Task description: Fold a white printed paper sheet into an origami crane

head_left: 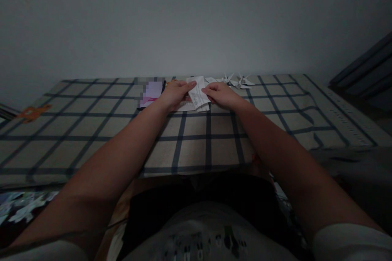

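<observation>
A folded piece of white printed paper (198, 93) is held up between both hands above the far part of the table. My left hand (177, 93) pinches its left side, thumb on top. At its right edge, the thumb and fingers of my right hand (221, 94) close on the same paper. Beneath the hands lies another pale sheet (185, 106), mostly covered. Folded white paper shapes with pointed ends (241, 82) lie just beyond my right hand. A tablet or phone with a lit, partly blurred screen (152, 91) rests beside my left hand.
The table wears a checked cloth (192, 149) and meets a plain wall (196, 20). An orange object (33, 113) lies at the far left. Dark folded fabric (364, 63) hangs at the right. Pale paper pieces (24, 208) show below the table's left edge.
</observation>
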Demonstrator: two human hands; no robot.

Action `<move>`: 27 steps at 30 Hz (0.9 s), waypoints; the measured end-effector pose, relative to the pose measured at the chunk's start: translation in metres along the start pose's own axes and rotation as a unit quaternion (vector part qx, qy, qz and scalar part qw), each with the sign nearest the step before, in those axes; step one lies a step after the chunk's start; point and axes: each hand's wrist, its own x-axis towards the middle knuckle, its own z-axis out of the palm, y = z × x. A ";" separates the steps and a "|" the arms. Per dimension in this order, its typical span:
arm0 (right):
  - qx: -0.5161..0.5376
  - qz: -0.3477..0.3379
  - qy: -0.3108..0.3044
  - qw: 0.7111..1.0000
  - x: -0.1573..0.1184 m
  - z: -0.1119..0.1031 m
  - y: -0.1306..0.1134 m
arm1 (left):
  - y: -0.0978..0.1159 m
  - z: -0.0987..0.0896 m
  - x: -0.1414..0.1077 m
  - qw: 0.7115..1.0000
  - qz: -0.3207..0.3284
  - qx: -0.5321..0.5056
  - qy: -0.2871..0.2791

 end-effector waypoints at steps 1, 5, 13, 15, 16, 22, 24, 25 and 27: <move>0.001 0.000 0.003 1.000 0.001 0.000 0.001 | 0.000 0.001 0.000 1.000 0.004 0.002 0.000; 0.006 -0.002 0.020 1.000 0.004 0.001 0.005 | 0.001 0.000 0.002 1.000 -0.012 0.013 0.013; 0.005 -0.004 0.059 0.998 0.005 -0.002 0.004 | 0.007 0.002 -0.007 0.997 -0.040 0.063 -0.032; 0.020 -0.010 0.063 0.998 0.006 -0.002 0.006 | 0.008 0.003 -0.008 0.997 -0.027 0.072 -0.018; 0.032 -0.013 0.066 0.997 0.007 -0.002 0.007 | 0.008 0.002 -0.008 0.997 -0.019 0.075 -0.011; 0.082 0.010 0.079 0.993 0.009 -0.002 0.009 | 0.008 0.000 -0.005 0.996 0.022 0.089 0.013; 0.066 0.005 0.065 0.996 0.007 -0.002 0.006 | 0.009 0.000 -0.006 0.995 0.024 0.095 0.018; 0.067 0.005 0.058 0.996 0.006 -0.002 0.004 | 0.009 0.000 -0.006 0.995 0.024 0.098 0.020; 0.073 0.008 0.048 0.996 0.005 -0.001 0.003 | 0.009 0.001 -0.007 0.994 0.027 0.102 0.022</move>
